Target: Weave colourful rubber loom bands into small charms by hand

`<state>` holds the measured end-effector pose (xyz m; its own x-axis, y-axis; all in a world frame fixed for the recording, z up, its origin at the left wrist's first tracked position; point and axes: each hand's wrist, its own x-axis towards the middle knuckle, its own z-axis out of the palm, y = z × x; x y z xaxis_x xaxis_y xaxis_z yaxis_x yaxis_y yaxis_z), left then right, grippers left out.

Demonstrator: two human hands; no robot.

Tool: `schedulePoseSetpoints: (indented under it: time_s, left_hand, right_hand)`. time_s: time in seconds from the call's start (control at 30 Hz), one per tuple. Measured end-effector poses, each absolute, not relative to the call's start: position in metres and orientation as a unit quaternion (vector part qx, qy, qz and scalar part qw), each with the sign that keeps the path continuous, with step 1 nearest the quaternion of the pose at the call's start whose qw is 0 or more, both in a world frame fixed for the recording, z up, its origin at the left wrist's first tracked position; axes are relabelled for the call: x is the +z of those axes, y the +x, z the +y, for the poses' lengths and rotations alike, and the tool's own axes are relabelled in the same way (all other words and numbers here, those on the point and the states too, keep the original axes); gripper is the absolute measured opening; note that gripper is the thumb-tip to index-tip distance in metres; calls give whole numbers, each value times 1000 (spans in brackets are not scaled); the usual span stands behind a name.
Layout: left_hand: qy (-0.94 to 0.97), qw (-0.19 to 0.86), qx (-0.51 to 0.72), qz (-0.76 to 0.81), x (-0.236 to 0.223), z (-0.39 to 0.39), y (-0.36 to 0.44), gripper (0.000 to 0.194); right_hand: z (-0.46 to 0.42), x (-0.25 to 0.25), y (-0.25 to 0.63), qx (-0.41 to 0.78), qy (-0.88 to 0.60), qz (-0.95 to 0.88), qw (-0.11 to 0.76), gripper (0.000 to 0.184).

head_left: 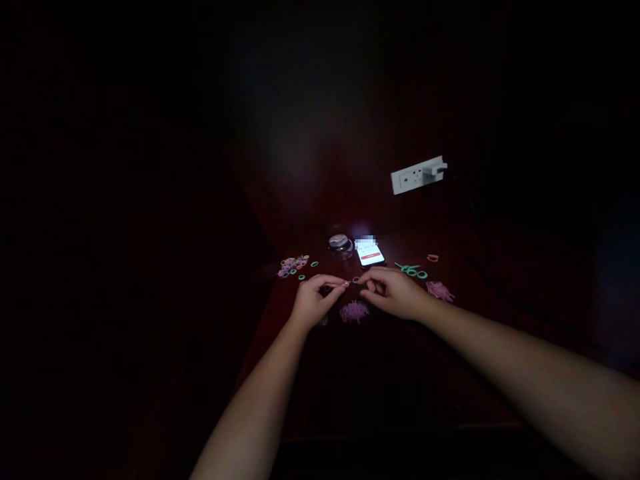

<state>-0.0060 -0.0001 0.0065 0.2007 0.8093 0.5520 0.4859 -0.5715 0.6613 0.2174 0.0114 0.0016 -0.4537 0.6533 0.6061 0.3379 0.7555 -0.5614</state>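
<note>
The scene is very dark; a dark red table shows dimly. My left hand and my right hand meet above it, both with fingers pinched. Between their fingertips sits a small pink rubber band; my right fingers pinch it and my left fingertips reach close to it. Just below the hands lies a pile of purple bands. A heap of mixed coloured bands is left of my left hand. Green bands and a pink pile lie right of my right hand.
A lit phone lies behind the hands, beside a small round glass container. A white wall socket with a plug in it is on the wall at the back right. A single orange band lies far right.
</note>
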Motion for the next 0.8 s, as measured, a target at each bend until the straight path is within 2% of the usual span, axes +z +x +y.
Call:
schedulePoseSetpoints:
  time_s: [0.13,0.3,0.8]
  left_hand:
    - [801,135,425,400,11,-8,4,14]
    - [817,118,414,384,11,-10,7,11]
    - [829,122,404,368,12,-13,7,9]
  right_hand:
    - [6,5,215,179,-270,-840,435,8]
    - [7,2,216,211,-277,-833,430,16]
    - [5,1,217,210,-274,-857,382,11]
